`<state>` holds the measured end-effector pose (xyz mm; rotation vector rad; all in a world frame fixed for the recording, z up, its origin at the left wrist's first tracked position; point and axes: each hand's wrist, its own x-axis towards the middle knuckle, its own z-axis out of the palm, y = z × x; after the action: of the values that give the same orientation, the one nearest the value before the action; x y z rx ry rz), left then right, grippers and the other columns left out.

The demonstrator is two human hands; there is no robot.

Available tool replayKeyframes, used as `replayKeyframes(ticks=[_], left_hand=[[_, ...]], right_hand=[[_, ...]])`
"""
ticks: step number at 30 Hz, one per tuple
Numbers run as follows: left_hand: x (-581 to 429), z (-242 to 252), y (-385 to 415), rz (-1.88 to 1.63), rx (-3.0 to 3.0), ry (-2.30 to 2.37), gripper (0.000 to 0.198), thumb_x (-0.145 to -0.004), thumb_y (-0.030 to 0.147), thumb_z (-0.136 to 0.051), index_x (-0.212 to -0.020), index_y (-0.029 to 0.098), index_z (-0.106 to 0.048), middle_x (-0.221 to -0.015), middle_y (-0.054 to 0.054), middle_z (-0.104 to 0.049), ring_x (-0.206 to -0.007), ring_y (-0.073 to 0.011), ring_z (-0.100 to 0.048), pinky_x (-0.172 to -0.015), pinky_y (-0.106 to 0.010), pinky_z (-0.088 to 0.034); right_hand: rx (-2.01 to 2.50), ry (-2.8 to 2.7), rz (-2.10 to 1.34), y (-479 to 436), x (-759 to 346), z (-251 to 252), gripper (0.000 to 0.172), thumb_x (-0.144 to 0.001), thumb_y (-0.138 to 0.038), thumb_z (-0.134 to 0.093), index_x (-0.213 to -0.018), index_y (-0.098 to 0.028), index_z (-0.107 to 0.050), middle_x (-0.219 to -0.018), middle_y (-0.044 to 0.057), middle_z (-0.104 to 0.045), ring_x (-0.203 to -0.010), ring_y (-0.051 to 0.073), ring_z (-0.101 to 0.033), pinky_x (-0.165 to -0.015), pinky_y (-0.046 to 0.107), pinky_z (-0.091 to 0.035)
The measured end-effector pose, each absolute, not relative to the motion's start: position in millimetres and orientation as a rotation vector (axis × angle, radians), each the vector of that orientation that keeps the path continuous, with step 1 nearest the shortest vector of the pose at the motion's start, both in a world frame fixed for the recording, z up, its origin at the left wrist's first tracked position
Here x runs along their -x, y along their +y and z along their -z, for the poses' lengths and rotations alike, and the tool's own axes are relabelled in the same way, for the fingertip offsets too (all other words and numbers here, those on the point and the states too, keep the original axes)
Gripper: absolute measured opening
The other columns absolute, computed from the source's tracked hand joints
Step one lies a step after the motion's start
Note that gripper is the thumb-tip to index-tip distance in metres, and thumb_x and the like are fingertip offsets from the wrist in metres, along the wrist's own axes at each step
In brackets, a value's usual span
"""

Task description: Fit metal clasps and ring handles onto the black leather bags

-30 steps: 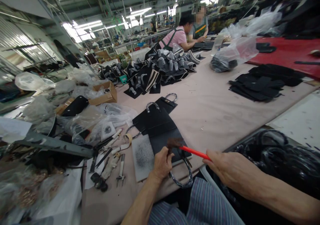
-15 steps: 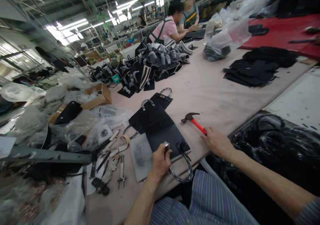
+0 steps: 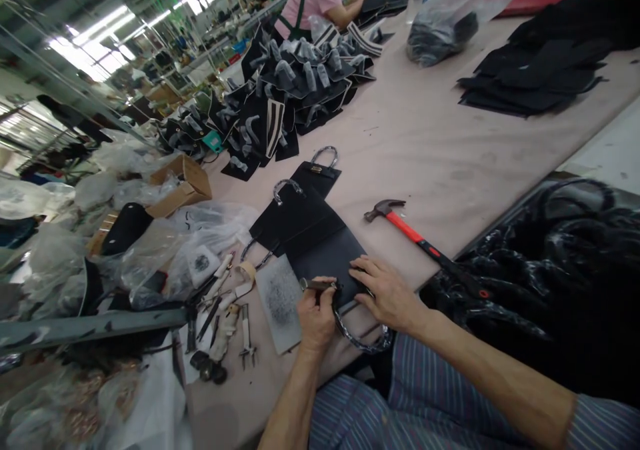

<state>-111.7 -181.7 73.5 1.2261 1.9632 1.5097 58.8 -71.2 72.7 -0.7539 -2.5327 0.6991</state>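
Observation:
A short metal punch-like rod [image 3: 319, 284] is pinched in my left hand [image 3: 316, 320], lying almost level over the near end of a black bag panel [image 3: 325, 243]. My right hand [image 3: 390, 293] rests on the panel's right edge, fingers spread and reaching across it. Between and below my hands, a looped handle [image 3: 361, 347] in clear wrap hangs toward the table's front edge; its attachment is partly hidden by my fingers. Right of the panel lies a claw hammer [image 3: 415, 237] with a red and black handle. A grey speckled slab [image 3: 280, 303] sits beside my left hand.
Hand tools [image 3: 220, 330] and tape lie at left by plastic bags and a cardboard box [image 3: 181, 187]. Farther back are piled black pieces with wrapped handles [image 3: 300, 83] and stacked black panels [image 3: 535, 70]. A co-worker in pink [image 3: 315, 3] stands beyond. Wrapped black handles [image 3: 525, 257] fill the right side.
My right hand has let go of the hammer, which now lies on the table, and has moved left onto the panel. The rod in my left hand has tipped sideways. The view has tilted down.

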Motion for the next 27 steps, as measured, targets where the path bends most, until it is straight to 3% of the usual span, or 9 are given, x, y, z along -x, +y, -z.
replayKeyframes(ticks=[8,12,18,27], left_hand=[[115,-77,-181,-1.527,-1.325,1.864,0.014,-0.091,0.028,-0.065,-0.098,0.019,-0.072,-0.101,-0.008,-0.078,-0.098,-0.0206,-0.074,-0.095,-0.038,-0.06],[120,-75,-177,-1.834,-0.748,1.798,0.023,-0.092,0.038,-0.066,-0.103,0.019,-0.065,-0.092,-0.004,-0.078,-0.083,-0.0195,-0.077,-0.083,-0.037,-0.064],[113,-81,-181,-1.544,-0.957,1.874,0.02,-0.089,0.033,-0.069,-0.101,0.018,-0.073,-0.101,-0.008,-0.079,-0.096,-0.0201,-0.075,-0.094,-0.036,-0.061],[107,-83,-176,-1.496,-1.044,1.961,0.017,-0.089,0.03,-0.068,-0.1,0.02,-0.075,-0.103,-0.006,-0.08,-0.097,-0.0185,-0.074,-0.097,-0.035,-0.06]], right_hand=[[0.766,-2.535,-0.689,-70,-58,-79,0.047,-0.085,-0.014,-0.07,-0.131,-0.015,-0.06,-0.141,0.011,-0.055,-0.137,0.034,-0.044,-0.114,0.057,-0.046],[0.778,-2.542,-0.712,-69,-58,-79,0.048,-0.085,-0.015,-0.071,-0.132,-0.015,-0.06,-0.143,0.012,-0.054,-0.137,0.034,-0.044,-0.114,0.057,-0.046],[0.791,-2.531,-0.725,-70,-57,-80,0.049,-0.083,-0.013,-0.071,-0.131,-0.014,-0.06,-0.141,0.012,-0.055,-0.137,0.034,-0.043,-0.113,0.057,-0.047],[0.798,-2.522,-0.737,-70,-58,-79,0.05,-0.084,-0.012,-0.068,-0.133,-0.014,-0.059,-0.142,0.012,-0.054,-0.138,0.034,-0.042,-0.113,0.058,-0.046]])
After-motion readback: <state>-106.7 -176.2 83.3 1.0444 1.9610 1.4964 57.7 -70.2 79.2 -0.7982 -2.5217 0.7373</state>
